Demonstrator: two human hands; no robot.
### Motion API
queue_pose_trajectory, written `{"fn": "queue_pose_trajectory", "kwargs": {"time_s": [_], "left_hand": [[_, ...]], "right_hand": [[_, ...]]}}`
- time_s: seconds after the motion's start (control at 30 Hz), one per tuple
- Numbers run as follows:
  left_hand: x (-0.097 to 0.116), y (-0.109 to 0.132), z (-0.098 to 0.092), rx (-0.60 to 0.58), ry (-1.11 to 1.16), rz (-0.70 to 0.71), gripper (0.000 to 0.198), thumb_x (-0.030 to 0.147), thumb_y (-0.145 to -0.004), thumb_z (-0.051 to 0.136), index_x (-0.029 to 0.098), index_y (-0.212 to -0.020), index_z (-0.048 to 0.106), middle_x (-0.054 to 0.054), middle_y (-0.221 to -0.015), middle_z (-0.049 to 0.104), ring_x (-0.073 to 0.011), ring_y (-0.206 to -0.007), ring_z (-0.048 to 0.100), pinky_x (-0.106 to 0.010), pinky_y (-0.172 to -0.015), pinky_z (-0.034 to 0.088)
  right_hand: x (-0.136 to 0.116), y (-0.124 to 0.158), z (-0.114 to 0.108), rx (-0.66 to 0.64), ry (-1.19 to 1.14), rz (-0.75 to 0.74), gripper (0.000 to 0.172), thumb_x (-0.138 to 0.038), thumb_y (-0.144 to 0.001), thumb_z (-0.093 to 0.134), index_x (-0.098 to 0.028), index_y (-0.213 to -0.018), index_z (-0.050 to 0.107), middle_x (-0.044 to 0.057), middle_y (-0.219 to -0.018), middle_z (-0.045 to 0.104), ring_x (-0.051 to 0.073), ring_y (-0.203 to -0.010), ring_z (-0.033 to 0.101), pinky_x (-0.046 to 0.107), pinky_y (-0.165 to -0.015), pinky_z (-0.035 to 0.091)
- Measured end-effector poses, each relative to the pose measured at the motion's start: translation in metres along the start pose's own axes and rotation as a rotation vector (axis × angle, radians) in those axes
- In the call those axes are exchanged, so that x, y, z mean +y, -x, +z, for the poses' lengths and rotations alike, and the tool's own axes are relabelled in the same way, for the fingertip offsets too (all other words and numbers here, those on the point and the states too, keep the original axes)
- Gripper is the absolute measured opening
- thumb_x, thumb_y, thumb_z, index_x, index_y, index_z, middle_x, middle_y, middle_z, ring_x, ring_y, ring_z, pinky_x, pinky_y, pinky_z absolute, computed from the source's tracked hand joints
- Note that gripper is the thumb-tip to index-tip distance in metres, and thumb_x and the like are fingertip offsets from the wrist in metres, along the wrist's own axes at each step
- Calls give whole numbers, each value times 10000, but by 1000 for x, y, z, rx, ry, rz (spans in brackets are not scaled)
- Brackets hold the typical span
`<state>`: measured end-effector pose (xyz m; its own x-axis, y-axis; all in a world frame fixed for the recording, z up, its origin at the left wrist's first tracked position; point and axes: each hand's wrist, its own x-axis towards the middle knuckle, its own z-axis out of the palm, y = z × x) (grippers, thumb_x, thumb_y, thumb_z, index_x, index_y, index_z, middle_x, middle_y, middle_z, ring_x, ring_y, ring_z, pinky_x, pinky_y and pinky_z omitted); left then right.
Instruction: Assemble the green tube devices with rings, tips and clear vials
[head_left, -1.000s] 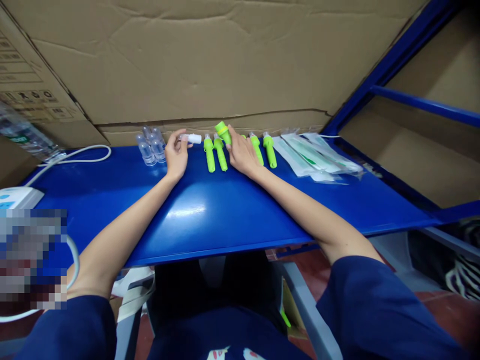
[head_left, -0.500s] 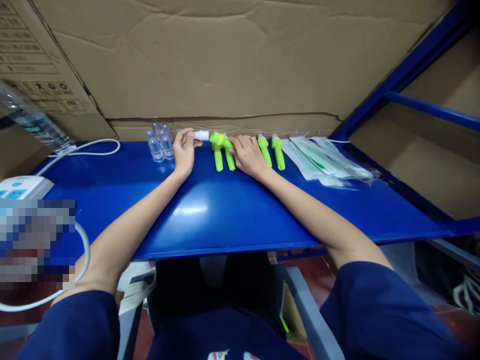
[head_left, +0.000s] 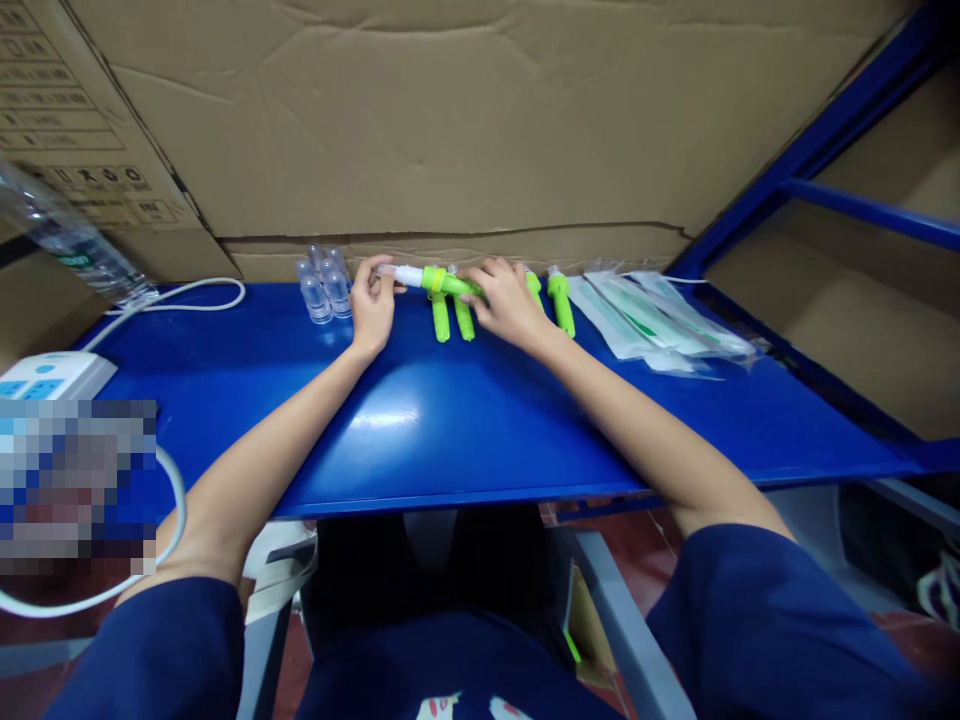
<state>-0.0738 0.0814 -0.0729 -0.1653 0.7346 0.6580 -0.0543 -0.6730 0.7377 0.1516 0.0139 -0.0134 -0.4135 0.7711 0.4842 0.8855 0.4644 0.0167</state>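
My left hand [head_left: 373, 312] pinches a white cylinder with a clear end [head_left: 409, 276]. My right hand [head_left: 513, 304] is closed around the far end of a lime-green tube with a wide collar [head_left: 453, 283]. The white cylinder's right end meets the green collar; how deep it sits inside I cannot tell. Below the held tube, two similar green pieces lie on the table, a left one [head_left: 440, 320] and a right one [head_left: 465, 322]. Another green piece with a clear tip [head_left: 561, 303] lies right of my right hand, and one more is partly hidden behind it.
Several clear vials [head_left: 324, 292] stand left of my left hand. Flat clear-and-white packets [head_left: 652, 320] lie at the right on the blue table [head_left: 450, 420]. A power strip [head_left: 60, 375], a white cable and a plastic bottle [head_left: 75, 245] are at the left. Cardboard [head_left: 480, 130] backs the table.
The gap between the white cylinder and the green collar has closed. The green tube has levelled out, and my right hand has shifted slightly right along it. My left hand keeps its pinch.
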Motion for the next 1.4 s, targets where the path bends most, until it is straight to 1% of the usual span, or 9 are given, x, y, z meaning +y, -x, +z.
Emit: {"fn": "queue_pose_trajectory", "kwargs": {"time_s": [0.13,0.3,0.5,0.6,0.73,0.93,1.1,1.27,1.4], "left_hand": [[-5,-2,-4,41,18,-28,622,823,-816,653,256,-1072,646,-44,-998,687,-171,-889,722,-298,-759,664],[-3,-1,-4,45,22,-33,625,826,-811,657,252,-1060,643,-44,-981,703,-177,-889,733,-301,-761,663],[9,5,0,-4,-8,-29,598,803,-838,652,246,-1055,665,-54,-953,698,-210,-911,748,-318,-759,652],[18,10,3,-54,-59,-20,595,795,-852,643,241,-1066,672,-49,-929,688,-183,-827,730,-309,-738,634],[30,14,6,-74,-72,-3,597,800,-853,637,245,-1071,670,-36,-907,678,-155,-767,699,-281,-694,616],[36,17,6,-121,-116,2,592,770,-866,656,253,-1155,648,-31,-922,673,-155,-800,696,-294,-752,602],[36,17,7,-161,-131,24,581,753,-882,653,260,-1186,621,-50,-1006,687,-162,-880,702,-279,-764,571],[41,17,9,-197,-122,27,574,752,-878,660,273,-1189,607,-58,-1050,689,-185,-961,709,-294,-800,566],[41,18,10,-202,-72,22,561,741,-879,671,279,-1190,605,-57,-1051,685,-185,-964,709,-296,-814,562]], "right_hand": [[-13,2,-8,-12,44,-13,384,-246,-1038,464,-175,-1378,628,176,-1221,647,360,-1199,533,486,-986,361],[-16,9,-1,-13,54,-20,410,-275,-1050,457,-183,-1416,618,171,-1231,663,344,-1169,541,465,-964,365],[-7,17,11,59,22,-22,442,-324,-1072,418,-200,-1448,614,165,-1234,668,342,-1154,556,473,-957,380],[-6,19,12,83,3,-47,453,-333,-1073,412,-213,-1462,609,162,-1231,667,340,-1140,558,475,-952,384],[-8,20,11,80,-9,-68,456,-332,-1075,405,-205,-1460,614,159,-1228,673,328,-1126,564,461,-950,384],[-10,21,14,88,-27,-60,476,-317,-1081,371,-146,-1452,614,181,-1253,696,333,-1137,584,462,-967,380],[-9,21,19,144,-97,-23,524,-263,-1053,366,-88,-1524,515,205,-1251,715,344,-1125,606,473,-965,393],[-4,20,27,162,-115,-35,537,-177,-1015,332,-72,-1511,510,227,-1225,709,347,-1115,618,480,-945,423],[0,20,30,149,-153,-78,543,-135,-991,326,-82,-1498,511,210,-1170,715,331,-1079,632,474,-943,450]]}}
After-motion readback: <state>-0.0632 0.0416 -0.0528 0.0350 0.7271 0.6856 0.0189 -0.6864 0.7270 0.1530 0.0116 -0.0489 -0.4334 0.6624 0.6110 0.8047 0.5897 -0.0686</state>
